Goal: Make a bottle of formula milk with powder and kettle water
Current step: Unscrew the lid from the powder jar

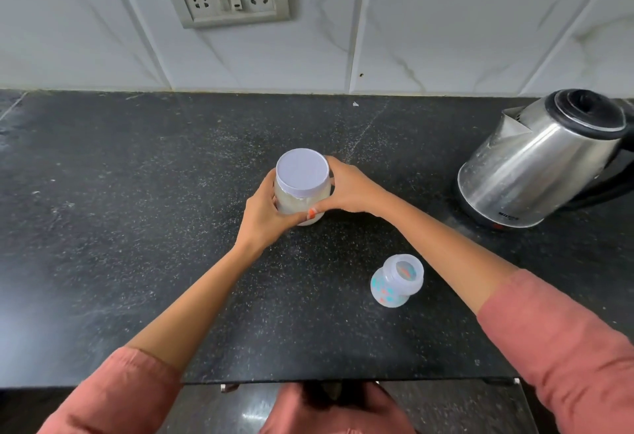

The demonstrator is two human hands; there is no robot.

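On surface (pixel 137 193), left hand (pixel 264 217) and right hand (pixel 350 190) clasp lidded jar (pixel 302 179); jerky twist may spill powder (pixel 295 205) or knock bottle (pixel 398 279).

The black speckled stone worktop (pixel 137 193) runs back to a white tiled wall. A lidded powder jar (pixel 302 193) stands near its middle, and an open baby bottle (pixel 397 280) stands nearer the front edge, to the right. A steel electric kettle (pixel 545 159) sits on its black base (pixel 475 210) at the far right.
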